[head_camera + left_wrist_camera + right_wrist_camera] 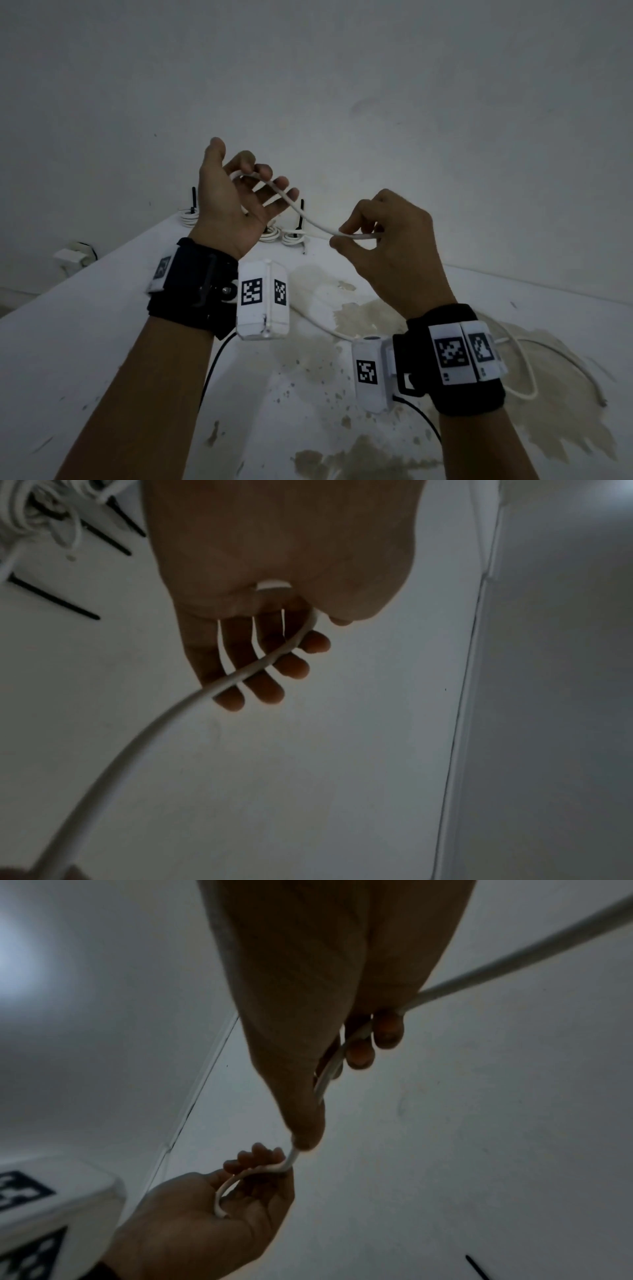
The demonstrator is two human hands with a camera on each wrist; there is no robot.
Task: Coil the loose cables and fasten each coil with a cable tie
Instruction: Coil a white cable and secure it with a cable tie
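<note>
Two hands (308,219) mid-air, white cable (308,219) between, table edge (102,267) left.

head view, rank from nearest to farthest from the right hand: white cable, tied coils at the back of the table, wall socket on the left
1. white cable: pinched in the right hand.
2. tied coils: on the table behind, just left of the hand.
3. wall socket: far left, past the table edge.

Dim, flat, bluish-grey light in all three views; no hard shadows and no glare on the worktop (102,342). Wide-angle bending at the head view's edges, corners darkened. Both wrist views noisy and soft: left hand (274,561) and right hand (325,974) underexposed, near-silhouette, white cable (113,764) blurred close to the lens, pale bright patch at the right wrist view's upper left.
</note>
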